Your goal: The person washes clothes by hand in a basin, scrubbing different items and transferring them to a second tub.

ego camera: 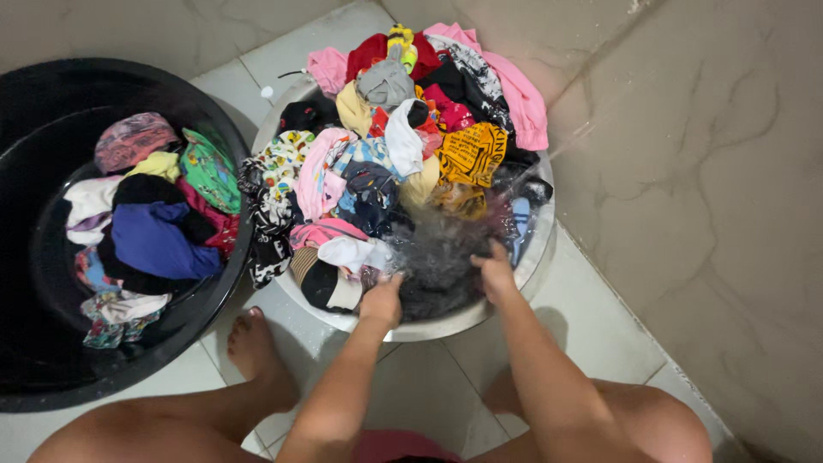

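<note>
Down at the near edge of the metal basin (538,257), both hands are sunk into a dark wet garment (441,266) lying in splashing water. The left hand (381,300) has its fingers curled tight on the cloth; the right hand (495,273) grips it too, fingers closed over a fold (the water blurs the fingertips). Judging by how things lie, the washing seems only partly done: a tall heap of mixed clothes (403,129) fills most of the basin, pink, yellow, red and patterned pieces crumpled together, most looking dry on top. Beside it to the left, the round black plastic tub (34,343) holds a smaller pile (150,223) of twisted, limp pieces, blue, green and white. Pale glossy tiles (600,300) surround both.
</note>
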